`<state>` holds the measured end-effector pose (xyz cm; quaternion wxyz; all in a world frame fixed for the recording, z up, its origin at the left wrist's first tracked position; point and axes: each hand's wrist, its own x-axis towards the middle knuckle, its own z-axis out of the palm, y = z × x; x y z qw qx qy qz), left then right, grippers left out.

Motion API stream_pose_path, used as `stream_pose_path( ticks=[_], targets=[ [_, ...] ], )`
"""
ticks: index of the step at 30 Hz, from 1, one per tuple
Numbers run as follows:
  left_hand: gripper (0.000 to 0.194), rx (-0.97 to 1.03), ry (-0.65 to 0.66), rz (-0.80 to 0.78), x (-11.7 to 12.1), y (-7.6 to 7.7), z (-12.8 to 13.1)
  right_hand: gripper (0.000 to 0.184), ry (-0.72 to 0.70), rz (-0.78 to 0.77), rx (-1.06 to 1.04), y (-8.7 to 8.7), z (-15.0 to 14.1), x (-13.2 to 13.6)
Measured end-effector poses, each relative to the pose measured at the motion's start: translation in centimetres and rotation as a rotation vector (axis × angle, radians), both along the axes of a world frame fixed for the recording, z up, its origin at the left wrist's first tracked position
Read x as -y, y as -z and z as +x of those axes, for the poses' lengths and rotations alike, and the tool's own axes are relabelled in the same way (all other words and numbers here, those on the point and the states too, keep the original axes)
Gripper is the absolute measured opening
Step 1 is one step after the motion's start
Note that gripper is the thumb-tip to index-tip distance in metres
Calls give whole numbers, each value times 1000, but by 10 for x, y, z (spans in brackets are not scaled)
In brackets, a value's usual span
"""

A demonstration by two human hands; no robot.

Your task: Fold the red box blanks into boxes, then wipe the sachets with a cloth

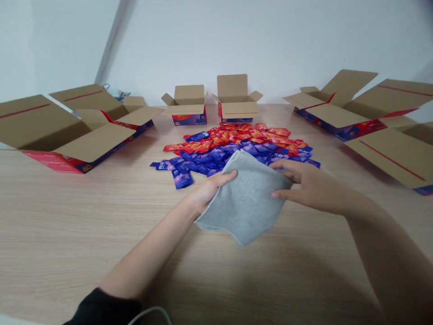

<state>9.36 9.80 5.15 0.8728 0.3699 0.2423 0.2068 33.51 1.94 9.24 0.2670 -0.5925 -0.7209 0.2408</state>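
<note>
A grey cloth (248, 198) hangs between my two hands above the table. My left hand (211, 189) grips its left edge, thumb on top and the other fingers hidden beneath. At the right edge, my right hand (297, 183) pinches the cloth between thumb and fingers. Just beyond the cloth lies a heap of small sachets, red ones (233, 134) at the back and blue-purple ones (203, 159) at the front. The cloth covers part of the heap's near side from view.
Open cardboard boxes stand around the heap: a large box (72, 155) and another behind it at left, two small boxes (189, 110) (237, 110) at the back, and several large boxes (341, 119) at right. A pale cable (152, 309) shows at the bottom edge.
</note>
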Motion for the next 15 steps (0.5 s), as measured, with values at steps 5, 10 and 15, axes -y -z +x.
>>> stream_pose_path(
  ticks=[5, 10, 15],
  targets=[
    [40, 12, 47, 108, 1, 2, -1, 22, -19, -3, 37, -1, 11, 12],
    [43, -4, 25, 117, 3, -1, -1, 47, 190, 217, -66, 13, 4, 2],
    [43, -24, -55, 105, 4, -4, -5, 66, 3, -272, -695, 37, 2, -8]
  ],
)
